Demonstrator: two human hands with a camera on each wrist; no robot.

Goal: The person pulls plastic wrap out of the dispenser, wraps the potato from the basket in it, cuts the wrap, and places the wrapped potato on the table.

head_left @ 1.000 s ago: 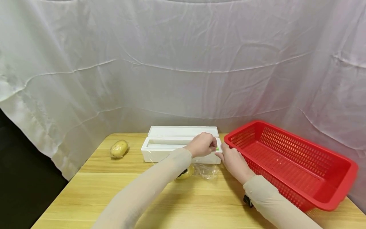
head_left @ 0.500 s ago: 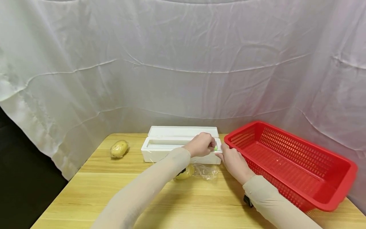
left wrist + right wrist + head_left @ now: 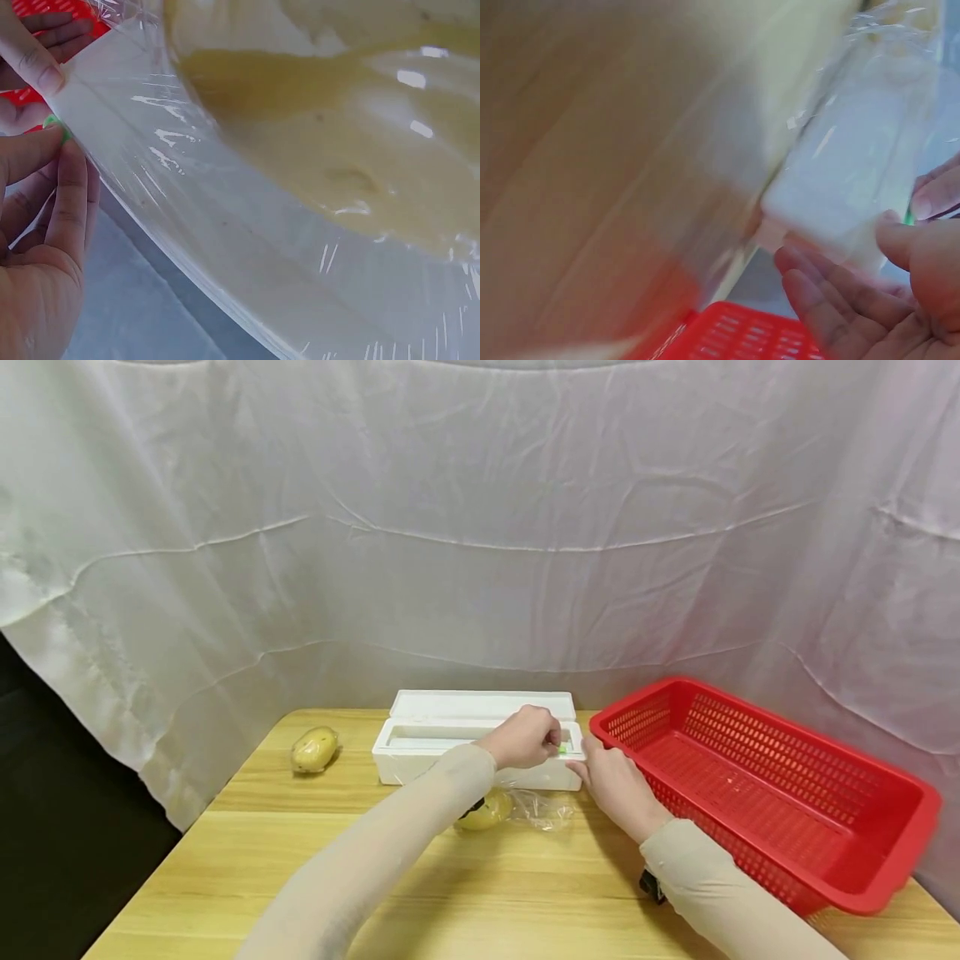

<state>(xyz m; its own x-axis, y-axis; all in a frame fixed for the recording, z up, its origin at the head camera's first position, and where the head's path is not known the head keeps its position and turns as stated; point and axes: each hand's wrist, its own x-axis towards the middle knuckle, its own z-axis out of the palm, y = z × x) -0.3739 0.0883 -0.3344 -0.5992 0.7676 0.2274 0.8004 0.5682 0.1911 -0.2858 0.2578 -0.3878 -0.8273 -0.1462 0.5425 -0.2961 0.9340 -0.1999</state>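
A long white cling film box (image 3: 396,768) stands on the table with its lid tipped back. At its right end, my left hand (image 3: 522,739) pinches the small green slide cutter (image 3: 54,127) on the front edge. My right hand (image 3: 618,789) grips the box's right end, the thumb on the front and the fingers along the end. Clear film (image 3: 543,810) hangs over the box front onto the table. Under my left forearm lies a potato (image 3: 493,810) with film over it, partly hidden by the sleeve and wrist camera.
Another potato (image 3: 314,750), wrapped in film, lies at the table's left. A large red basket (image 3: 896,827) stands on the right, close against my right hand and forearm. A pale curtain (image 3: 480,568) hangs behind the table (image 3: 480,902).
My left hand has slid a little to the left along the box edge, the green slide cutter moving with it. The right hand stays at the box's end.
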